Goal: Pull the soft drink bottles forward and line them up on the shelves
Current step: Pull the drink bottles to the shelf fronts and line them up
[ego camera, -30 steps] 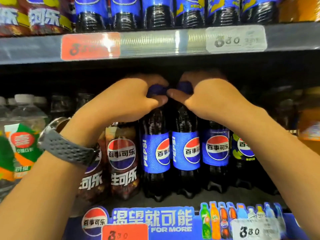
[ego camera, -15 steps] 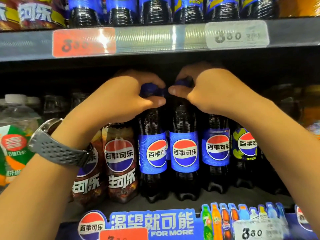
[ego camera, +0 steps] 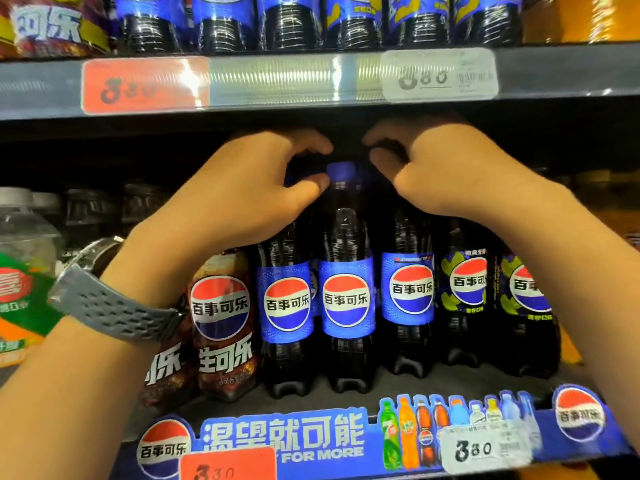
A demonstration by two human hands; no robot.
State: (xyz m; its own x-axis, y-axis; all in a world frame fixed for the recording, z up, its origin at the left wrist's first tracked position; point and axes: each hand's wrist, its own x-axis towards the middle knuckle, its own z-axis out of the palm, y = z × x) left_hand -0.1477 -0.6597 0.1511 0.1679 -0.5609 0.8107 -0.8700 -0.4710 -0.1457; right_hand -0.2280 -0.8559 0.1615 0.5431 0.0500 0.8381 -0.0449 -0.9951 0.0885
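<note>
Right hand (ego camera: pixel 446 174) off the cap, loosely curled, holding nothing seen; left hand (ego camera: pixel 249 188) grip can't tell.
Centre Pepsi bottle (ego camera: pixel 347 296) at shelf (ego camera: pixel 433 386) front, blue cap (ego camera: pixel 341 171) now exposed; earlier both hands pinched caps. Left fingers hide neighbouring Pepsi bottle (ego camera: pixel 285 303) top.

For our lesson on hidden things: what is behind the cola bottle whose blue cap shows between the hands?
A sliver of another blue label shows beside that bottle, likely one behind. Deeper is dark; the left hand and right hand hide neighbouring tops.
</note>
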